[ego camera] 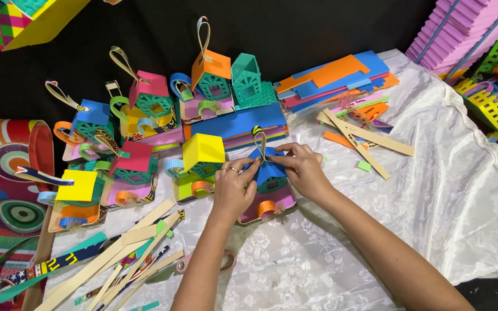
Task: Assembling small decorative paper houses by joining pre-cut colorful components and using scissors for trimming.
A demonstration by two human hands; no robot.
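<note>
Blue foam roof (269, 168) pinched from both sides, your left hand (233, 187) and right hand (304, 170) closed on it atop the little house (267, 198) on the white cloth (433, 173), and squeezing harder could buckle it or pop the loop (259, 141).

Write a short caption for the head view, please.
Both hands, left and right, press the blue roof onto a small foam house.

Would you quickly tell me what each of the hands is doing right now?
Left hand: closed, pinching the blue roof of the small foam house.
Right hand: closed, gripping the same blue roof from the other side.
</note>
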